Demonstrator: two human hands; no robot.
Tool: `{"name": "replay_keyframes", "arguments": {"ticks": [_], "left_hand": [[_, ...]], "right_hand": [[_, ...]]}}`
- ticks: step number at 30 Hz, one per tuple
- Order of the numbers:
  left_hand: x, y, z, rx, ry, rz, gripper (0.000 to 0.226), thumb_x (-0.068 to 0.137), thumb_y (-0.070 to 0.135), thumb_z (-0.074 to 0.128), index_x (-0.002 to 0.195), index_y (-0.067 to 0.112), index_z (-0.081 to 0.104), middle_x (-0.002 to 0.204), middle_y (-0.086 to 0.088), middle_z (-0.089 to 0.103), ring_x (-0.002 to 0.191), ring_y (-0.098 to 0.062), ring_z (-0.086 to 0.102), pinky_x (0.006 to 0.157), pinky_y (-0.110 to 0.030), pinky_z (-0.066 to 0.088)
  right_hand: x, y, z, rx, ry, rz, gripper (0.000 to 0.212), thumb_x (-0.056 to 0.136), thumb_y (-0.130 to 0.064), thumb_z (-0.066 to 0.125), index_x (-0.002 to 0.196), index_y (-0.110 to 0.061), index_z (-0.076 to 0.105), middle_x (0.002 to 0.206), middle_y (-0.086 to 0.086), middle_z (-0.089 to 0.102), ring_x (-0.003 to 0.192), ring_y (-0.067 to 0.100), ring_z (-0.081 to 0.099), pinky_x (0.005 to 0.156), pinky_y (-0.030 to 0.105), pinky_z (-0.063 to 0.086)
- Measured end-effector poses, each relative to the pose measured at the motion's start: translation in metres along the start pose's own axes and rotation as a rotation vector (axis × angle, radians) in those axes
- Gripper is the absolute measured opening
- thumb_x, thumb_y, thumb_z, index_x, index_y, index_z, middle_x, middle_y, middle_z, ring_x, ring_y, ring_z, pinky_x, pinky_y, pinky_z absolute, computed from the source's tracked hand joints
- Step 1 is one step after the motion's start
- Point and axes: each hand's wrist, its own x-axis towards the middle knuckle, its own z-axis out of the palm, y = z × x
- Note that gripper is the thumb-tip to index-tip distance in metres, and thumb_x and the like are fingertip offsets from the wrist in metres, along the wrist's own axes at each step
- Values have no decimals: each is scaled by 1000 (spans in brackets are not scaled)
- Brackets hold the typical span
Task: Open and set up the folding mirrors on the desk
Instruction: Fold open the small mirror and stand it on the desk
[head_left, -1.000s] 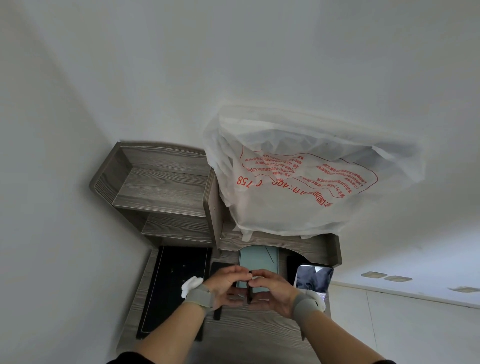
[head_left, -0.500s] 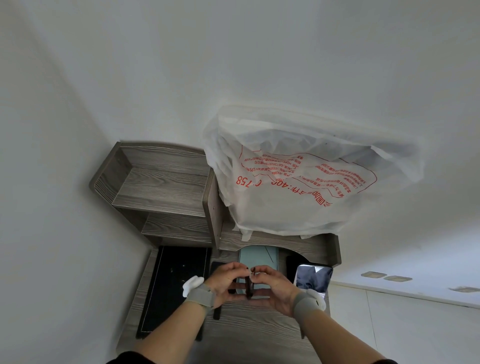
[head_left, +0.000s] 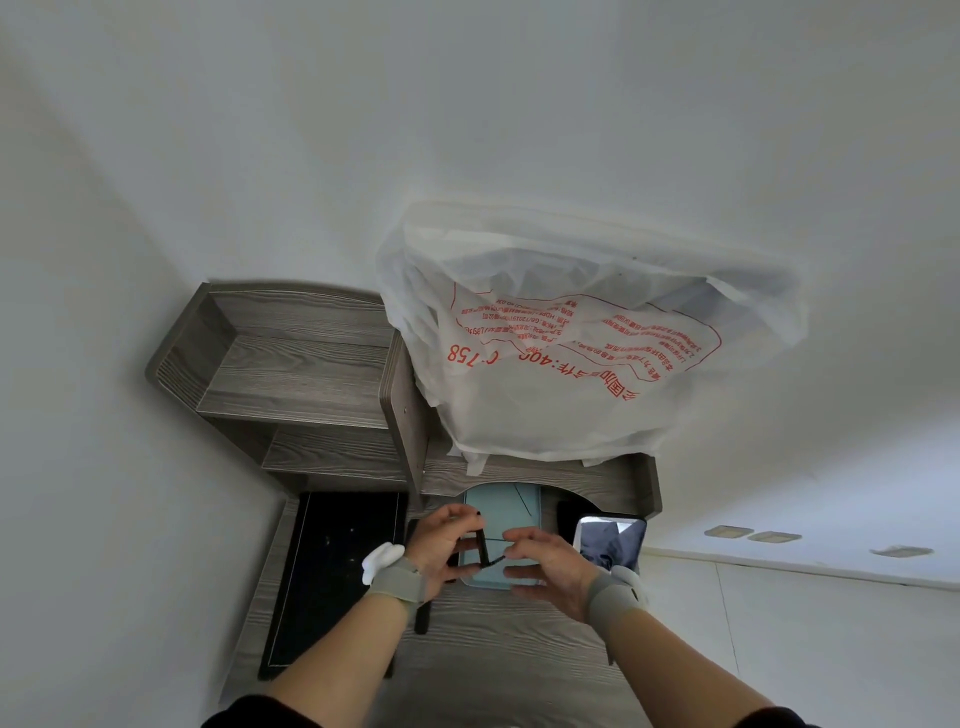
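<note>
**Two hands part, and the folding mirror starts to open**

Two hands that were pressed together a moment ago have drawn apart over the grey wood-grain desk (head_left: 498, 670). The left hand (head_left: 441, 548) pinches the small black folding mirror (head_left: 482, 548) upright by its edge; the right hand (head_left: 545, 564) has its fingers (head_left: 511, 538) closed on a thin dark flap swinging off it. So it's unfolding, by my reading, not yet stood up. It hangs just above a pale teal flat panel (head_left: 506, 512) on the desk. One rounded mirror with a dark rim (head_left: 610, 540) stands propped at the right, already set. Containers: the white plastic bag with red print (head_left: 561, 364) on the shelf is bulging, contents hidden; the grey shelf compartments (head_left: 301, 374) look bare.
</note>
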Motion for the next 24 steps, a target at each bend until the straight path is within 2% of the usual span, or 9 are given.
{"name": "replay_keyframes", "arguments": {"ticks": [5,8,10,13,16,18,19,21,24], "left_hand": [[-7,0,13,93,15,44,24,81,12,75,104,14,69,107,-5,67,105,-22,63,78,-55,59],[-11,-3,22,132,-9,95,30,80,6,75,109,7,66,105,-3,67,100,-17,63,69,-44,61],[-12,-5,26,170,-27,119,30,80,3,74,109,5,65,104,-2,67,99,-18,63,68,-43,61],[-10,-9,34,261,-51,143,24,79,2,75,100,10,67,107,-4,67,95,-20,65,63,-40,61],[-8,-15,40,379,-61,184,24,75,4,78,93,16,69,109,-3,66,84,-16,67,54,-32,58],[-6,-18,42,451,-65,216,26,70,8,83,89,20,69,105,-1,66,72,-10,65,52,-26,55],[-6,-20,44,493,-64,236,30,66,11,86,88,22,69,104,0,66,69,-8,63,55,-25,55],[-5,-23,47,613,-80,275,40,58,20,88,91,27,66,105,3,67,69,-8,61,68,-26,55],[-5,-28,52,741,-122,284,52,54,26,84,100,31,61,105,5,68,72,-10,60,72,-28,54]], "right_hand": [[-9,1,-2,-256,32,18,34,80,-27,72,113,-25,66,119,0,61,113,17,55,88,31,49],[-12,3,-4,-369,60,-7,39,79,-29,74,117,-22,67,119,-1,61,111,15,53,83,24,44],[-14,6,-5,-421,67,-33,44,78,-29,75,121,-19,67,116,-2,63,107,11,55,79,19,42],[-16,9,-11,-450,83,-51,46,74,-27,77,119,-17,69,115,-1,66,108,13,58,81,20,42],[-17,11,-14,-394,110,-52,42,70,-30,70,111,-18,71,104,0,68,97,16,60,76,23,42],[-17,11,-17,-279,142,-13,35,79,-32,63,110,-18,70,111,4,70,98,21,64,80,27,45],[-16,11,-20,-192,139,17,33,86,-32,58,112,-16,69,116,8,71,102,25,67,87,32,47],[-16,12,-25,-13,95,58,35,94,-36,48,113,-13,67,113,12,73,98,31,70,94,40,50],[-20,10,-28,63,33,70,39,96,-37,47,116,-7,63,108,15,74,90,35,72,81,41,60]]}}
